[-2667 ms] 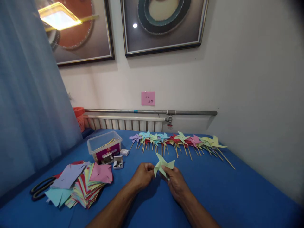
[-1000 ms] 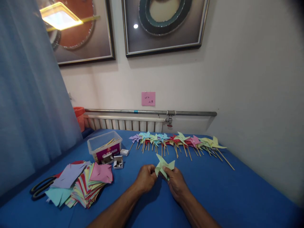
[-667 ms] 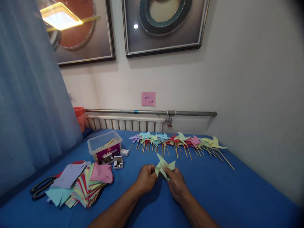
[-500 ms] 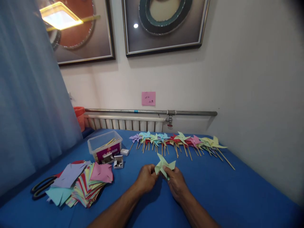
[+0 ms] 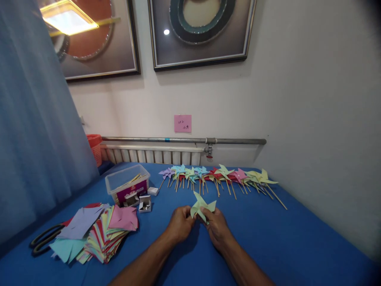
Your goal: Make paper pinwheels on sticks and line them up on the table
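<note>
A pale green paper pinwheel [image 5: 201, 206] stands between my two hands, just above the blue table [image 5: 297, 238]. My left hand [image 5: 179, 224] is closed and pinches its left side. My right hand [image 5: 217, 229] is closed too and grips the pinwheel from below and from the right. Whether a stick is on it is hidden by my fingers. Beyond my hands, a row of several finished pinwheels on sticks [image 5: 218, 177] lies across the table.
A stack of coloured paper squares [image 5: 98, 232] lies at the left, with black scissors [image 5: 44, 241] beside it. A clear plastic box [image 5: 126, 185] and small open white boxes [image 5: 145, 203] stand behind the stack. An orange basket [image 5: 94, 147] sits by the radiator [image 5: 151, 153].
My hands and the green pinwheel have stayed together with small finger movements. The view has shifted a little, so everything sits slightly further left.
</note>
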A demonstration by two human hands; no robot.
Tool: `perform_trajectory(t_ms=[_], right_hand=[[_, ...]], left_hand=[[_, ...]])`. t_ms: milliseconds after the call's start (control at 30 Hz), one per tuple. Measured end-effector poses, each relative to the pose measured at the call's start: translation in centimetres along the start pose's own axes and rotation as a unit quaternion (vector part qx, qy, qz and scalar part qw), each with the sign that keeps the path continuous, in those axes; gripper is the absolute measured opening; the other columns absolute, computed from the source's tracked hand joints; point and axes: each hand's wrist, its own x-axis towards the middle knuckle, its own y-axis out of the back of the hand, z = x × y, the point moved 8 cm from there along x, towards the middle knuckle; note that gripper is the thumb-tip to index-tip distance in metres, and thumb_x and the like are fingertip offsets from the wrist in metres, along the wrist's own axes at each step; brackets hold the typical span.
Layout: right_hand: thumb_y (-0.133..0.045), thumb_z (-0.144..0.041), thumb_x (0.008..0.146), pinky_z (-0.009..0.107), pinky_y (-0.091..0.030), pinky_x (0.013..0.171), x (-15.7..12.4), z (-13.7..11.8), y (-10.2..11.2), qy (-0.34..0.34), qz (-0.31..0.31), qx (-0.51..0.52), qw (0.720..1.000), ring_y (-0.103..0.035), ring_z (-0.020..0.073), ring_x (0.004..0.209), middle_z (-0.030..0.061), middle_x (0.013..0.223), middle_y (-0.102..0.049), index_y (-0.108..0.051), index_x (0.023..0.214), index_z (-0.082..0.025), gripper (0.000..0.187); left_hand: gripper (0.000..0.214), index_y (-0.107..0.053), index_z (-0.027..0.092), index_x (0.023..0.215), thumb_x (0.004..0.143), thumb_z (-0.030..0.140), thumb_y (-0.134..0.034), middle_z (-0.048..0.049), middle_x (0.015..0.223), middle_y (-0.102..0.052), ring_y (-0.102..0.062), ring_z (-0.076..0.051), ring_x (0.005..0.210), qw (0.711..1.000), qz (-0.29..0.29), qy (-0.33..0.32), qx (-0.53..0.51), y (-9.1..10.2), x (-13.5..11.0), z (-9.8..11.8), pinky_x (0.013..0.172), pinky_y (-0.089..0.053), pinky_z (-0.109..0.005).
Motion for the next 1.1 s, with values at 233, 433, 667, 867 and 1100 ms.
perform_trajectory(t_ms=[233, 433, 667, 867, 1100], right_hand=[[-0.087, -0.03, 0.057, 0.03, -0.054, 0.062, 0.3, 0.3, 0.3, 0.013, 0.011, 0.002, 1.0, -0.072, 0.023, 0.069, -0.0003, 0.07, -0.076, -0.071, 0.078, -0.021, 0.028], [-0.085, -0.03, 0.056, 0.03, -0.055, 0.063, 1.2, -0.7, 1.8, 0.049, 0.061, -0.005, 0.997, -0.069, 0.0205, 0.06, 0.0005, 0.069, -0.076, -0.072, 0.078, -0.021, 0.027], [-0.086, -0.029, 0.055, 0.031, -0.057, 0.063, 1.3, -1.2, 2.8, 0.057, 0.089, 0.0, 0.994, -0.069, 0.021, 0.061, 0.0002, 0.071, -0.077, -0.071, 0.076, -0.023, 0.026], [-0.089, -0.028, 0.055, 0.03, -0.057, 0.065, 0.9, -1.4, 2.5, 0.039, 0.083, -0.006, 0.996, -0.07, 0.0209, 0.067, -0.0006, 0.075, -0.077, -0.07, 0.079, -0.024, 0.031], [-0.095, -0.045, 0.051, 0.029, -0.058, 0.067, 0.5, -1.6, 1.8, 0.024, 0.068, 0.019, 0.997, -0.072, 0.0191, 0.071, -0.0009, 0.075, -0.073, -0.065, 0.077, -0.021, 0.045]], left_hand=[[0.029, -0.051, 0.019, 0.065, 0.078, 0.04, -0.067, 0.0066, 0.056, -0.042, -0.033, -0.009, 0.053, 1.0, 0.018, 0.004, -0.015, 0.0, 0.2, -0.6, 0.052, -0.023, -0.024], [0.021, -0.059, 0.018, 0.066, 0.075, 0.036, -0.066, 0.0049, 0.057, -0.048, -0.04, -0.011, 0.056, 0.998, 0.058, -0.013, 0.009, 1.1, -0.1, 0.3, 0.055, -0.028, -0.024], [0.01, -0.067, 0.016, 0.072, 0.077, 0.023, -0.062, 0.0039, 0.058, -0.055, -0.046, -0.012, 0.057, 0.993, 0.063, -0.011, 0.099, 1.3, -0.5, 0.6, 0.057, -0.028, -0.025], [0.011, -0.067, 0.017, 0.07, 0.079, 0.02, -0.063, 0.0016, 0.063, -0.062, -0.053, -0.014, 0.062, 0.977, 0.086, -0.024, 0.192, 1.8, -0.9, 1.1, 0.06, -0.027, -0.026], [0.017, -0.059, 0.017, 0.061, 0.075, 0.021, -0.068, 0.0049, 0.053, -0.052, -0.046, -0.012, 0.055, 0.986, 0.145, 0.033, 0.076, 3.1, -0.3, 0.5, 0.057, -0.028, -0.025]])
